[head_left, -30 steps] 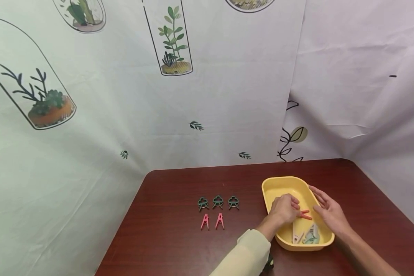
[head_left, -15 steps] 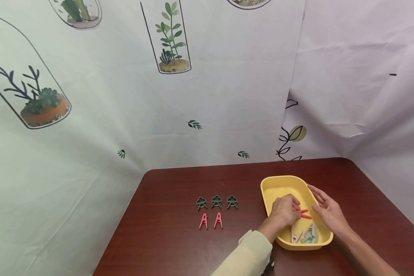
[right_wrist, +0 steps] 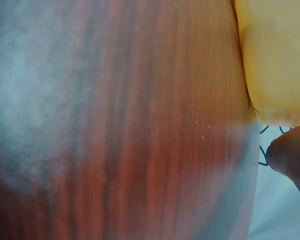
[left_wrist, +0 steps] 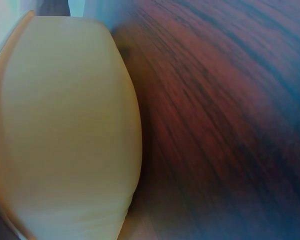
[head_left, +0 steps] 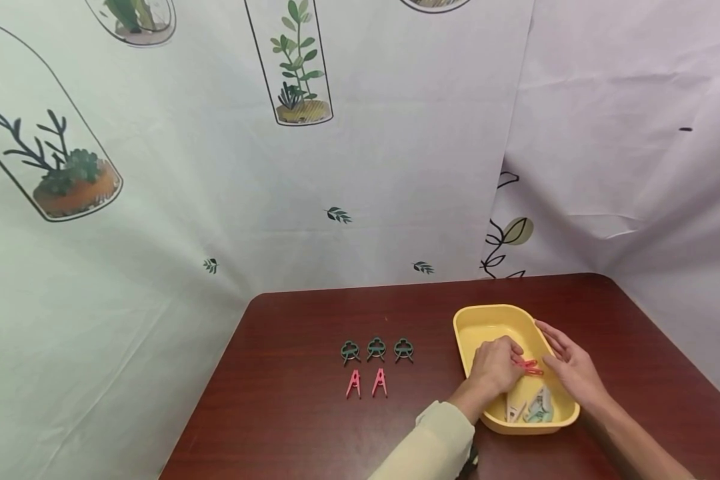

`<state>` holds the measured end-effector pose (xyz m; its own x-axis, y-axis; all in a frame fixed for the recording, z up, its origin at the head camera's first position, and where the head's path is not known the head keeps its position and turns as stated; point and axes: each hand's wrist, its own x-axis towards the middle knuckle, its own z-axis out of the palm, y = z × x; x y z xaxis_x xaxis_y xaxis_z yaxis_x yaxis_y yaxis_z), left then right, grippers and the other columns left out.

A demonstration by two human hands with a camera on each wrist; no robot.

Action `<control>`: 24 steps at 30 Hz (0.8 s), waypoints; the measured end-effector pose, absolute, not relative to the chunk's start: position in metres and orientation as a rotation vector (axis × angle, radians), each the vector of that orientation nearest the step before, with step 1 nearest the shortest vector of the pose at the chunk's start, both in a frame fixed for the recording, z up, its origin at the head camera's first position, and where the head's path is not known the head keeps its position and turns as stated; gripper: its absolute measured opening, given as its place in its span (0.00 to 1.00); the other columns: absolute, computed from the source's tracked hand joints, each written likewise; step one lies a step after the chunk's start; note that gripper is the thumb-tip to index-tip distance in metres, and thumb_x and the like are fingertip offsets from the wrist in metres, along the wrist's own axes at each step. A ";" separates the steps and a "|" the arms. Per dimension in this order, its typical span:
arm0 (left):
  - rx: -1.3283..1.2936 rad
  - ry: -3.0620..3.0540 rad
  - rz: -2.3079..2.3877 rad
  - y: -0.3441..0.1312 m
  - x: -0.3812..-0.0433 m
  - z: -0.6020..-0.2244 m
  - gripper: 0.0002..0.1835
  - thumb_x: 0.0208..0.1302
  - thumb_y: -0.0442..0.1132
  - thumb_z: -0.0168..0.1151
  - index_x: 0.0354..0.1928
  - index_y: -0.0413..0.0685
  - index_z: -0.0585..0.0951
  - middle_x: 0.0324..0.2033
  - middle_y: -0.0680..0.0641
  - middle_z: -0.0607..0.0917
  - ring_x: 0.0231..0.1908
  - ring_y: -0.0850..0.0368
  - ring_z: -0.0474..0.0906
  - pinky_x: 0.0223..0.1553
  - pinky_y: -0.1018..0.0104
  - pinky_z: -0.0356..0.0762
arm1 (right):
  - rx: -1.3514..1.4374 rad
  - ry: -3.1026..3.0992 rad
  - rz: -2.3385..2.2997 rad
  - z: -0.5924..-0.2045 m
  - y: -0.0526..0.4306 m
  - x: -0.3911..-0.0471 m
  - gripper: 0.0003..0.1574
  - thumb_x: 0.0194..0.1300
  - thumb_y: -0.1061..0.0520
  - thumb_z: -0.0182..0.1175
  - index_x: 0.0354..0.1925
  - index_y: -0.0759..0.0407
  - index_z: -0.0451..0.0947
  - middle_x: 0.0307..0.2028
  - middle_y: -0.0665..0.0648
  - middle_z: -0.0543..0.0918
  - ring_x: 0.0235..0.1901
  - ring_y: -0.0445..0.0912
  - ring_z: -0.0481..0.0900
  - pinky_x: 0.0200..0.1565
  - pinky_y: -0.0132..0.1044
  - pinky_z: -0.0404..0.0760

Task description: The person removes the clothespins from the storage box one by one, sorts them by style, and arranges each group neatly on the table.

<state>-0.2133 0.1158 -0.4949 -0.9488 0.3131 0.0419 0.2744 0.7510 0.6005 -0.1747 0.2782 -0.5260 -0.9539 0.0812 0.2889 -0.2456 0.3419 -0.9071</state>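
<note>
In the head view my left hand reaches into a yellow plastic basin. Its fingertips pinch a pinkish-red clothespin, whose two legs stick out to the right while the rest is hidden by the fingers. My right hand holds the basin's right rim, thumb on the inner side and fingers along the outside. Nearer the basin's front lie a white clothespin and some pale green and white clips. The basin's wall fills much of the left wrist view. A finger shows beside the basin in the right wrist view.
Left of the basin, three dark green round clips lie in a row on the brown table. Two pink clothespins lie in front of them. A dark object peeks out beside the left sleeve. Printed cloth hangs behind.
The red clothespin's legs have turned slightly and appear closer together between the left fingertips. Both hands and the basin otherwise stay in place; the head view has shifted slightly.
</note>
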 end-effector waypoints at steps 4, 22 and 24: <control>0.472 2.880 1.018 0.116 -0.214 -0.495 0.09 0.62 0.42 0.79 0.40 0.63 0.86 0.26 0.68 0.82 0.29 0.76 0.75 0.32 0.79 0.73 | 0.155 -2.318 1.645 -0.527 0.278 -0.175 0.37 0.76 0.74 0.53 0.78 0.74 0.57 0.75 0.78 0.62 0.59 0.15 0.66 0.52 0.16 0.75; 0.468 2.877 1.248 0.115 -0.214 -0.491 0.10 0.65 0.42 0.78 0.44 0.65 0.86 0.32 0.70 0.84 0.32 0.78 0.77 0.37 0.79 0.75 | 0.173 -2.282 1.662 -0.526 0.277 -0.174 0.36 0.77 0.72 0.54 0.78 0.74 0.58 0.74 0.49 0.70 0.60 0.15 0.67 0.50 0.17 0.77; 0.465 2.869 1.292 0.115 -0.214 -0.491 0.10 0.66 0.42 0.77 0.45 0.65 0.86 0.32 0.70 0.84 0.32 0.78 0.76 0.37 0.79 0.75 | 0.186 -2.266 1.676 -0.526 0.277 -0.175 0.35 0.77 0.72 0.53 0.78 0.74 0.58 0.71 0.41 0.70 0.60 0.16 0.68 0.50 0.18 0.77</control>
